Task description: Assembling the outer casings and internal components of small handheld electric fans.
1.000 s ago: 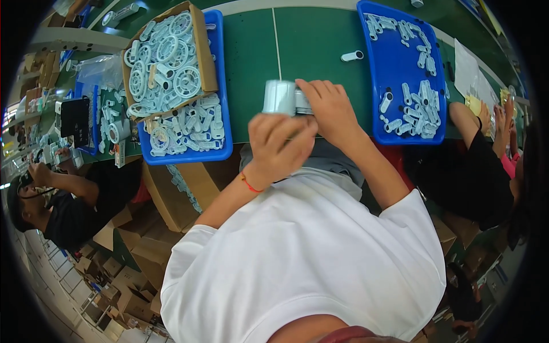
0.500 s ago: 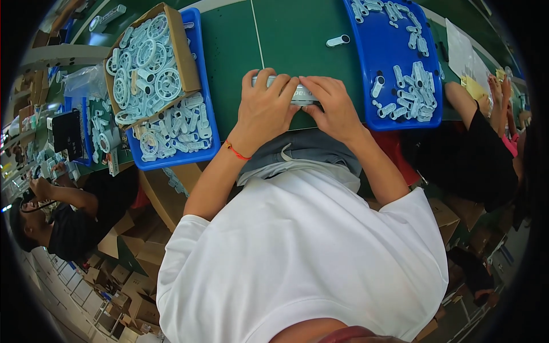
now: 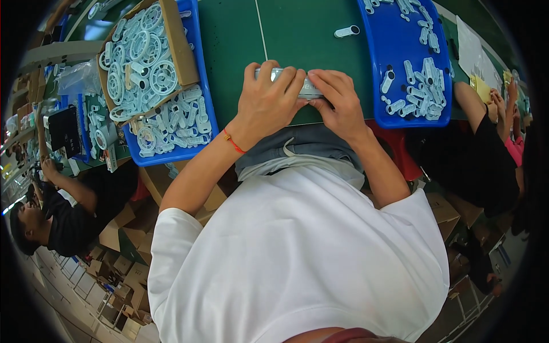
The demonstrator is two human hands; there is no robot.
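Note:
Close to the table's near edge, both hands grip a pale, oblong plastic casing (image 3: 309, 89) with printing on its face. My left hand (image 3: 269, 97) curls its fingers over the casing's left part, hiding much of it. On the right end, my right hand (image 3: 338, 104) presses with fingers along the top and thumb underneath. The casing's underside is out of sight. Beyond my right hand, a small white oblong piece with a dark round end (image 3: 346, 31) lies on the green table (image 3: 234, 51).
At left, a blue tray (image 3: 213, 123) holds pale plastic parts and a cardboard box (image 3: 186, 51) full of ring-shaped pieces. A second blue tray (image 3: 380, 57) with small parts stands at right. People in dark clothing sit on both sides.
Both hands keep their hold on the casing. My left elbow has swung outward a little, and the left fingers have shifted over the casing. The whole view has moved slightly.

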